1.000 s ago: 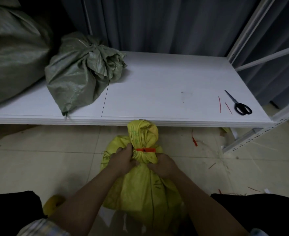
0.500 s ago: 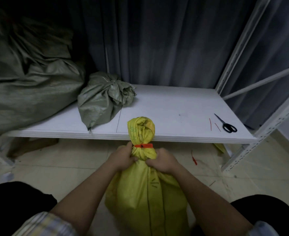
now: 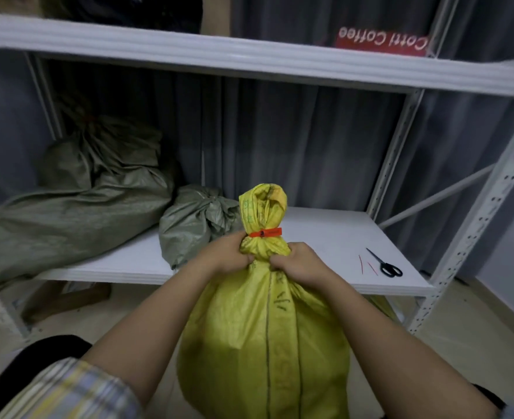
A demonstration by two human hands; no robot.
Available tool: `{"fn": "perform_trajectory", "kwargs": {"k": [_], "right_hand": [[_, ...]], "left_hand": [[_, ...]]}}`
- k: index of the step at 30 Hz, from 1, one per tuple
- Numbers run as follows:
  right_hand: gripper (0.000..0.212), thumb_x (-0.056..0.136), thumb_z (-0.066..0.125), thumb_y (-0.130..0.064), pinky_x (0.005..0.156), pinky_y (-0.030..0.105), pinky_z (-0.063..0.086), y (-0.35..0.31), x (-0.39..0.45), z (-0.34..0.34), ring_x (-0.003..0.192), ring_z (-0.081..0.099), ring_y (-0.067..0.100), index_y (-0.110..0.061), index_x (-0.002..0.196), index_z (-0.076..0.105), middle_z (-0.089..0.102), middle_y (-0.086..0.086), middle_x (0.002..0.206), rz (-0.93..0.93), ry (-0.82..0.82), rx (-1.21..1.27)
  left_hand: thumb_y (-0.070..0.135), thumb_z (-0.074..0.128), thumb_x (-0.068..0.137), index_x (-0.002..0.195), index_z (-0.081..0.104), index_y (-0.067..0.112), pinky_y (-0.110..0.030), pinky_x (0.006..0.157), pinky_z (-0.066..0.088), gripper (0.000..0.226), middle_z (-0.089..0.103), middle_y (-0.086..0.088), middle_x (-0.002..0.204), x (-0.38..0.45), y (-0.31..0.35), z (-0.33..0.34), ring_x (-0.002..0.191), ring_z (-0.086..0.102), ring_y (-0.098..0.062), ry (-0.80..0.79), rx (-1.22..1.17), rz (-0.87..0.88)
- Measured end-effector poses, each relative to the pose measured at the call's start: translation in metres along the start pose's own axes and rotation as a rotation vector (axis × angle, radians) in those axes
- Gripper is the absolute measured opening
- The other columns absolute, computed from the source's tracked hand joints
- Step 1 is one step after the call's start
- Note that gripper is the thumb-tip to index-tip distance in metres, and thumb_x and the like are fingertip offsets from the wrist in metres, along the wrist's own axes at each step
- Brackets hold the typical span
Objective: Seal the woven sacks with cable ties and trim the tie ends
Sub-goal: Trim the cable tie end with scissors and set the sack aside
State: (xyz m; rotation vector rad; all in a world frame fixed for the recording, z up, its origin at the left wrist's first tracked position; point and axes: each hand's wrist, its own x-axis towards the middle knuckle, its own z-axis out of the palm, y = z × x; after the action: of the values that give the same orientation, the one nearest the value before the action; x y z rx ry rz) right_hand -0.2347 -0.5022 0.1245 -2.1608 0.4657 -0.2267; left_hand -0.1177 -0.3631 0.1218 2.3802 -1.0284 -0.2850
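I note the bulging yellow woven sack (image 3: pixel 265 343) upright, neck cinched by an orange cable tie (image 3: pixel 265 233); left hand (image 3: pixel 225 257) at 9 o'clock and right hand (image 3: pixel 298 261) at 3 o'clock both grip the neck.

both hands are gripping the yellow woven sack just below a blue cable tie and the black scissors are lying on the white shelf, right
Not quite: the cable tie is orange-red, not blue, as the head view shows. The rest holds: the left hand and right hand grip the yellow woven sack just below the tie, and the black scissors lie on the white shelf.
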Motion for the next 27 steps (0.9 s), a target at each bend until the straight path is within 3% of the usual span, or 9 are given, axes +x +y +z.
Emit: {"fn": "perform_trajectory", "kwargs": {"k": [2, 5, 9, 13, 18, 27], "right_hand": [[0.013, 0.075, 0.064, -0.016, 0.056, 0.027, 0.039, -0.015, -0.004, -0.011, 0.058, 0.052, 0.014, -0.014, 0.065, 0.056, 0.057, 0.0, 0.063, -0.016, 0.052, 0.032], [0.017, 0.078, 0.062, -0.015, 0.057, 0.027, 0.04, -0.036, -0.008, -0.026, 0.061, 0.054, 0.013, -0.018, 0.063, 0.054, 0.058, -0.002, 0.064, -0.05, 0.135, 0.085], [0.001, 0.084, 0.057, -0.018, 0.069, 0.03, 0.046, -0.055, -0.009, -0.037, 0.082, 0.06, 0.02, -0.017, 0.084, 0.057, 0.063, 0.001, 0.085, -0.08, 0.247, 0.176], [0.009, 0.088, 0.053, -0.019, 0.071, 0.032, 0.049, -0.066, -0.003, -0.039, 0.085, 0.06, 0.019, -0.015, 0.094, 0.058, 0.063, 0.002, 0.092, -0.109, 0.373, 0.234], [0.006, 0.089, 0.052, -0.017, 0.07, 0.032, 0.047, -0.076, 0.004, -0.046, 0.081, 0.058, 0.016, -0.015, 0.093, 0.056, 0.061, -0.001, 0.088, -0.153, 0.489, 0.27], [0.005, 0.091, 0.05, -0.015, 0.067, 0.03, 0.041, -0.09, 0.021, -0.079, 0.072, 0.052, 0.008, -0.013, 0.094, 0.053, 0.055, -0.005, 0.081, -0.187, 0.655, 0.307]], "left_hand": [[0.029, 0.06, 0.085, 0.134, 0.043, 0.026, -0.031, 0.095, 0.043, 0.052, 0.055, -0.003, 0.132, -0.001, 0.016, -0.016, 0.119, 0.052, -0.024, 0.071, 0.016, 0.027], [0.04, 0.061, 0.084, 0.135, 0.041, 0.023, -0.039, 0.099, 0.043, 0.057, 0.051, -0.006, 0.135, 0.0, 0.031, -0.035, 0.121, 0.05, -0.026, 0.195, 0.085, 0.041], [0.059, 0.056, 0.083, 0.129, 0.042, 0.016, -0.046, 0.094, 0.046, 0.065, 0.049, -0.01, 0.13, 0.001, 0.041, -0.054, 0.118, 0.05, -0.031, 0.34, 0.126, -0.035], [0.063, 0.049, 0.085, 0.126, 0.043, 0.014, -0.047, 0.094, 0.046, 0.064, 0.048, -0.012, 0.129, 0.002, 0.042, -0.063, 0.116, 0.05, -0.033, 0.336, 0.113, -0.07], [0.069, 0.043, 0.083, 0.132, 0.042, 0.016, -0.048, 0.096, 0.045, 0.072, 0.046, -0.012, 0.134, 0.007, 0.044, -0.071, 0.119, 0.05, -0.032, 0.272, 0.107, -0.086], [0.066, 0.044, 0.085, 0.128, 0.045, 0.019, -0.045, 0.092, 0.047, 0.064, 0.048, -0.008, 0.126, 0.029, 0.082, -0.086, 0.113, 0.052, -0.029, 0.428, 0.088, -0.02]]}}
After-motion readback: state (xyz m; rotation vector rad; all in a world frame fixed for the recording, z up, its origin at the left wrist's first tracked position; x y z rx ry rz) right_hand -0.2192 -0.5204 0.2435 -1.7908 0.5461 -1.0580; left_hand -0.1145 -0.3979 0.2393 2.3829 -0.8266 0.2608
